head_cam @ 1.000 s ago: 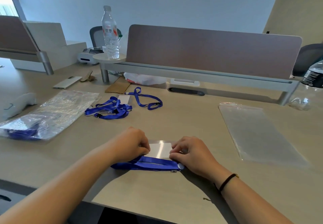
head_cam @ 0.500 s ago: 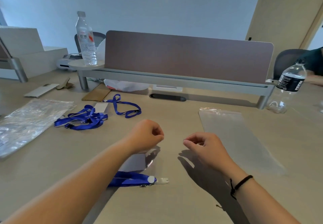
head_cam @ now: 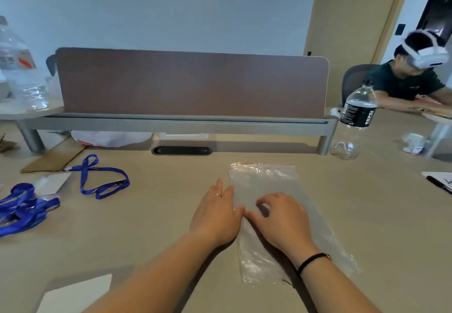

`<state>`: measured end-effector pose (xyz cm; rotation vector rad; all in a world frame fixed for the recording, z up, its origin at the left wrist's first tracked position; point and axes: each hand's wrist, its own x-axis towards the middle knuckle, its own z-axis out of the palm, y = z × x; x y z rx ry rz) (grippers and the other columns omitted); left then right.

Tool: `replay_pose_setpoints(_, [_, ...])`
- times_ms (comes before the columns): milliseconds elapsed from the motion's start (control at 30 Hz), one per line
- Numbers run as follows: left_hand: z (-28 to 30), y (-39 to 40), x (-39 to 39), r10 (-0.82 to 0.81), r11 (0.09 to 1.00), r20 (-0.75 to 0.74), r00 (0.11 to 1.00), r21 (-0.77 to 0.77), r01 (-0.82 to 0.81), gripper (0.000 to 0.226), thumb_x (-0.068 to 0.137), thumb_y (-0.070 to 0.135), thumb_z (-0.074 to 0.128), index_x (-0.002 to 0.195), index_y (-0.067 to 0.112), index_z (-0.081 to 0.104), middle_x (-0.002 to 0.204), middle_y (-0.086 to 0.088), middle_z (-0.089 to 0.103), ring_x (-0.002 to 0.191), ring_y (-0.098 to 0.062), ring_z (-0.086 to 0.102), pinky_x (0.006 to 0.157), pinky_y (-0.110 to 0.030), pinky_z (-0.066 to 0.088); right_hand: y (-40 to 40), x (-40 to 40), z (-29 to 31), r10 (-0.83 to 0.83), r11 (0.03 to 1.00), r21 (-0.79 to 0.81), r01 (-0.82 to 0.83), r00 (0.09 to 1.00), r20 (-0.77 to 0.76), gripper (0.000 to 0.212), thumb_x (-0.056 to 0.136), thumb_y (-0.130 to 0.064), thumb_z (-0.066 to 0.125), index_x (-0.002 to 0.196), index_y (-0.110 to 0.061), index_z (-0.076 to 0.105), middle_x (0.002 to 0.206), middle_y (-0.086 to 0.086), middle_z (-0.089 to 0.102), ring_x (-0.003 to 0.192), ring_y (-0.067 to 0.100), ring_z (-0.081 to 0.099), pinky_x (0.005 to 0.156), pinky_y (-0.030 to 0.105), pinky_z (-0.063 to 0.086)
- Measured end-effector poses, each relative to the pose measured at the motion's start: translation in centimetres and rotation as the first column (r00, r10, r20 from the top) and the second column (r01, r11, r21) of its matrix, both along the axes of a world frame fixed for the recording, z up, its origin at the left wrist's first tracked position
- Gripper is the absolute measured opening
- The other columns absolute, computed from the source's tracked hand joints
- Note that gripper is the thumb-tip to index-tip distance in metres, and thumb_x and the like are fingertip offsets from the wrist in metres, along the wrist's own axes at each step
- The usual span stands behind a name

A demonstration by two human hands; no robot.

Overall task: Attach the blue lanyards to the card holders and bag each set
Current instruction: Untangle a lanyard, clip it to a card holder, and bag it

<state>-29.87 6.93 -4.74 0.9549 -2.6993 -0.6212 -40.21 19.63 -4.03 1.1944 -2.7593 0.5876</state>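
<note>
Beige tabletop (head_cam: pixel 151 227): clear plastic zip bag (head_cam: pixel 266 178) at centre; left hand (head_cam: pixel 216 212) flat at its 9 o'clock edge, grip open; right hand (head_cam: pixel 281 217) rests on it, fingers loosely curled, holding nothing. Blue fabric lanyards (head_cam: pixel 24 210) at 9 o'clock. Brown divider panel (head_cam: pixel 190 83) at 12 o'clock.

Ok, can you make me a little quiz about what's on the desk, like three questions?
1. True or false: both hands, left hand and right hand, are on the clear plastic bag.
2. Which bottle stands right of the bag? A. one with a dark label B. one with a green label
3. Fill in: the loose lanyard lying left of the hands is ____.

Key:
1. True; the left only touches its edge.
2. A, the dark-label bottle.
3. Blue.
</note>
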Motion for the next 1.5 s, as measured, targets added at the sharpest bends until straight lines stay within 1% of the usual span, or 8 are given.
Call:
replay_pose_setpoints(333, [-0.6, -0.1, -0.5, -0.005, 0.998, -0.030, 1.000, -0.065, 0.003, 0.047, 0.106, 0.042, 0.028, 0.147, 0.025, 0.043, 0.155, 0.003, 0.042, 0.149, -0.022, 0.028, 0.122, -0.038, 0.023, -0.5, -0.6, -0.4, -0.007, 0.993, -0.114, 0.007, 1.000, 0.003, 0.021, 0.095, -0.041, 0.057, 0.095, -0.033, 0.076, 0.101, -0.012, 0.069, 0.098, 0.014, 0.060, 0.092, 0.034, 0.043])
replay_pose_setpoints(467, [-0.6, -0.4, -0.2, 0.021, 0.999, -0.124, 0.992, 0.027, -0.018, 0.035, 0.104, 0.045, 0.030, 0.124, 0.032, 0.055, 0.122, 0.011, 0.060, 0.124, -0.013, 0.049, 0.100, -0.037, 0.045, -0.5, -0.4, -0.4, -0.017, 0.990, -0.139, 0.021, 0.999, 0.030, 0.021, 0.098, -0.034, 0.050, 0.093, -0.029, 0.070, 0.095, -0.011, 0.067, 0.091, 0.014, 0.059, 0.091, 0.034, 0.044])
replay_pose_setpoints(700, [0.0, -0.2, 0.3, 0.016, 0.997, -0.140, 0.990, 0.075, -0.006, 0.048, 0.101, 0.053, 0.043, 0.146, 0.037, 0.044, 0.148, 0.015, 0.048, 0.140, -0.010, 0.039, 0.109, -0.033, 0.036, -0.4, 0.1, 0.1, -0.020, 0.971, -0.236, 0.046, 0.993, 0.114, 0.016, 0.098, -0.028, 0.046, 0.086, -0.023, 0.054, 0.085, -0.009, 0.058, 0.082, 0.016, 0.054, 0.083, 0.035, 0.045])
replay_pose_setpoints(867, [-0.1, -0.9, 0.5, -0.033, 0.980, -0.274, 0.961, 0.182, 0.085, 0.025, 0.093, 0.053, 0.056, 0.109, 0.044, 0.073, 0.129, 0.026, 0.062, 0.126, 0.002, 0.050, 0.106, -0.030, 0.041, -0.4, 0.1, 0.3, 0.023, 0.960, -0.278, 0.012, 0.992, 0.121, 0.014, 0.098, -0.027, 0.049, 0.084, -0.024, 0.052, 0.084, -0.009, 0.054, 0.082, 0.015, 0.053, 0.079, 0.035, 0.046])
replay_pose_setpoints(1033, [1.2, -0.4, 1.7, 0.064, 0.888, -0.455, 0.888, 0.432, 0.157, 0.009, 0.089, 0.016, 0.075, 0.082, 0.015, 0.081, 0.087, 0.010, 0.077, 0.083, -0.009, 0.073, 0.082, -0.022, 0.056, -0.2, 0.5, 0.4, 0.137, 0.949, -0.301, -0.091, 0.981, 0.136, 0.018, 0.099, -0.039, 0.051, 0.113, -0.028, 0.056, 0.105, -0.013, 0.059, 0.101, 0.009, 0.057, 0.088, 0.028, 0.050])
replay_pose_setpoints(1133, [1.8, -0.2, 2.3, 0.149, 0.793, -0.504, 0.851, 0.575, 0.202, 0.008, 0.089, 0.013, 0.074, 0.085, 0.010, 0.080, 0.089, -0.008, 0.077, 0.085, -0.026, 0.073, 0.084, -0.039, 0.060, -0.4, 1.0, 0.4, 0.204, 0.936, -0.322, -0.144, 0.966, 0.161, 0.045, 0.098, -0.058, 0.047, 0.135, -0.034, 0.048, 0.117, -0.017, 0.059, 0.109, 0.005, 0.055, 0.094, 0.029, 0.051])
replay_pose_setpoints(1333, [2.9, 1.4, 3.0, 0.246, 0.603, -0.503, 0.828, 0.748, 0.275, 0.015, 0.090, 0.019, 0.073, 0.095, 0.006, 0.079, 0.108, -0.011, 0.074, 0.087, -0.028, 0.068, 0.084, -0.049, 0.058, -0.4, 2.5, 1.3, 0.349, 0.865, -0.479, -0.150, 0.865, 0.360, 0.041, 0.095, -0.060, 0.050, 0.127, -0.036, 0.056, 0.112, -0.018, 0.064, 0.104, 0.003, 0.060, 0.086, 0.021, 0.052])
replay_pose_setpoints(1500, [4.7, 1.9, 4.8, 0.263, 0.488, -0.527, 0.808, 0.796, 0.359, 0.025, 0.094, 0.022, 0.064, 0.095, 0.002, 0.079, 0.098, -0.017, 0.077, 0.093, -0.025, 0.070, 0.095, -0.038, 0.053, -0.4, 4.1, 2.5, 0.430, 0.811, -0.577, -0.090, 0.762, 0.485, 0.055, 0.079, -0.071, 0.056, 0.124, -0.040, 0.057, 0.108, -0.015, 0.067, 0.102, 0.002, 0.064, 0.086, 0.022, 0.053])
